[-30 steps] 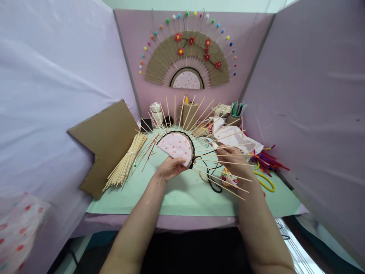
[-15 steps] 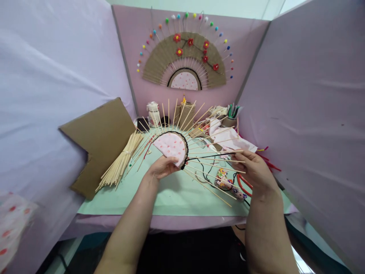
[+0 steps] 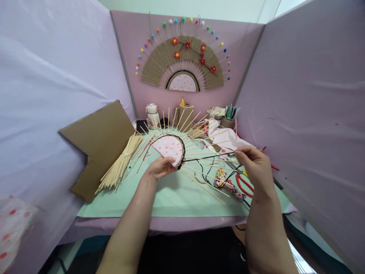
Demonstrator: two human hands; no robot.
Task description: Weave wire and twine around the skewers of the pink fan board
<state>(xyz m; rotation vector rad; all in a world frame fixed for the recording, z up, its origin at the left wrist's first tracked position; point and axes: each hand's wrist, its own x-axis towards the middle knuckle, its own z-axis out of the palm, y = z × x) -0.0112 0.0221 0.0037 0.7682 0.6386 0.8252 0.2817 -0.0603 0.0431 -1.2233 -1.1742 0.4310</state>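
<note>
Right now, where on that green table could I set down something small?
Best is the near strip of the green table, between the left forearm and the patterned tool. A smaller patch lies between that forearm and the stick bundle. It's crowded on the right, with scissors, black cord and pink cloth, and at the back, with bottle and brown roll.
</note>
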